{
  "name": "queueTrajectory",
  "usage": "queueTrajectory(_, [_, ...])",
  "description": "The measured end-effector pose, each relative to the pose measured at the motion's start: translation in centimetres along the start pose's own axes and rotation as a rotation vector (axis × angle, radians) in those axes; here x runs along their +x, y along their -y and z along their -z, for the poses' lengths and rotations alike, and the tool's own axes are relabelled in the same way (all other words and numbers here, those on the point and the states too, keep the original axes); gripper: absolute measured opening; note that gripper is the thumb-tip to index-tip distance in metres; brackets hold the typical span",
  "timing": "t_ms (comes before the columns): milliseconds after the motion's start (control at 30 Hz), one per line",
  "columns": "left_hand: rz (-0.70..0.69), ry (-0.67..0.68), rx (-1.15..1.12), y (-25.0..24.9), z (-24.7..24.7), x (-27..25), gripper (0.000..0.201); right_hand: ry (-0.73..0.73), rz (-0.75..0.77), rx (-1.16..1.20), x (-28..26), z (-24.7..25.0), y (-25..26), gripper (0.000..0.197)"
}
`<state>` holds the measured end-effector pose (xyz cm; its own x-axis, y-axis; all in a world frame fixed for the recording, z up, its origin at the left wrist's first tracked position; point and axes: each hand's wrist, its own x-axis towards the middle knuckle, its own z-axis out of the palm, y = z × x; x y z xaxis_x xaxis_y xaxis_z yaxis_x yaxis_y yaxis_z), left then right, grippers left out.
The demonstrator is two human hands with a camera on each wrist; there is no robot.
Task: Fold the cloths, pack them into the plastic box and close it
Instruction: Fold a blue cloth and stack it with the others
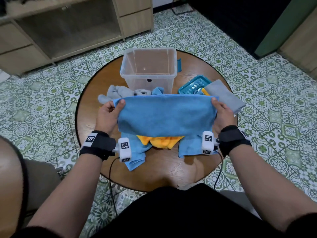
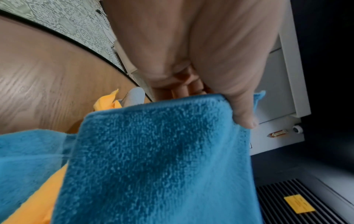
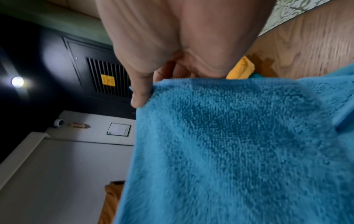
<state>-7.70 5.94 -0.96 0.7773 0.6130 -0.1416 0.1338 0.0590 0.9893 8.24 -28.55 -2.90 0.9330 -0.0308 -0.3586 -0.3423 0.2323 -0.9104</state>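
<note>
A blue cloth [image 1: 164,114] [image 2: 162,159] [image 3: 239,144] hangs stretched above the round table. My left hand [image 1: 114,107] [image 2: 220,94] pinches its upper left corner and my right hand [image 1: 218,107] [image 3: 149,86] pinches its upper right corner. Under it lie a yellow cloth [image 1: 162,142] and another blue cloth [image 1: 135,155]. The clear plastic box [image 1: 148,69] stands open and empty behind. Its blue lid [image 1: 193,85] lies to the right, with a folded grey cloth [image 1: 224,96] resting on it. A crumpled grey cloth [image 1: 120,93] lies left of the box.
The round wooden table [image 1: 164,174] stands on a green patterned tile floor [image 1: 42,107]. A wooden cabinet [image 1: 68,26] is at the back left. Cables run from my wrist straps over the table's front edge.
</note>
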Motion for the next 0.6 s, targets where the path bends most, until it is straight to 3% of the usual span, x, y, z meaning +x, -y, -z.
queueTrajectory(300, [-0.025, -0.083, -0.084, -1.1, 1.7, -1.2, 0.021, 0.013, 0.074, -0.066, -2.0, -1.0, 1.5, 0.019])
queueTrajectory(433, [0.038, -0.166, -0.069, -0.7, 0.6, -1.4, 0.038, -0.001, 0.091, -0.164, -3.0, -2.7, 0.8, 0.016])
queueTrajectory(600, [0.067, -0.077, 0.001, -1.1, -3.7, -3.3, 0.029, 0.142, 0.106, -0.300, -6.0, -5.4, -0.9, 0.012])
